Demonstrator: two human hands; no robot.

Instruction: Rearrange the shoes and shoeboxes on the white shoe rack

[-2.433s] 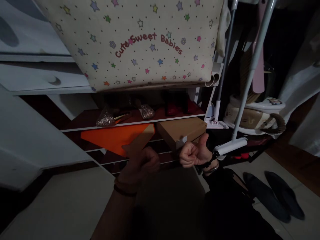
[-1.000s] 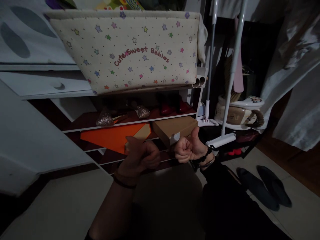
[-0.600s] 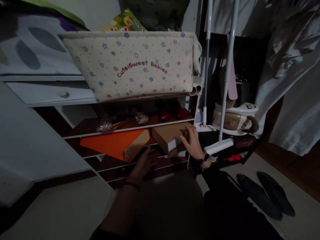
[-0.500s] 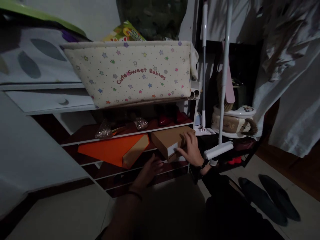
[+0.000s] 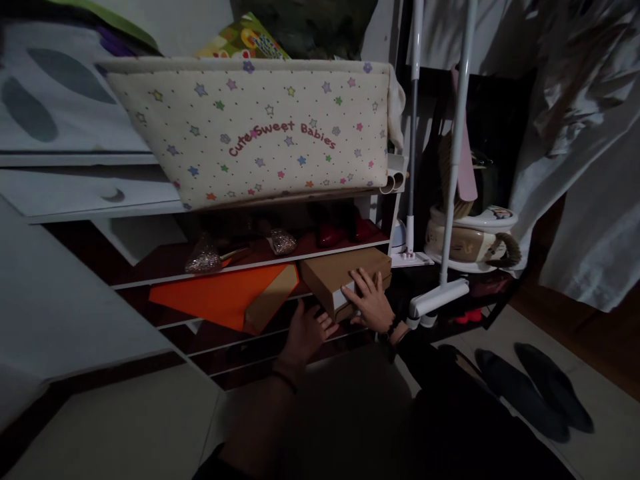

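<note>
A brown cardboard box [image 5: 325,272] with a pale label on its end juts out of the shoe rack [image 5: 170,261] at a slant. My right hand [image 5: 371,303] lies over the box's front right part, fingers spread across its top and label. Just below the box's near left corner is my left hand [image 5: 309,331], palm turned up and fingers apart; whether its fingertips touch the box I cannot tell. Left of the box, an orange box [image 5: 210,293] with a tan end sticks out of the same shelf.
Glittery shoes [image 5: 204,255] and red shoes [image 5: 327,235] stand on the shelf above. A star-print fabric basket [image 5: 280,133] sits on top. To the right are a white-headed mop [image 5: 440,298], a ceramic pot [image 5: 465,243] and dark slippers [image 5: 520,393] on the floor.
My right hand has slid left across the box, its fingers now over the top and label. My left hand has moved up and right, close to the box's near corner.
</note>
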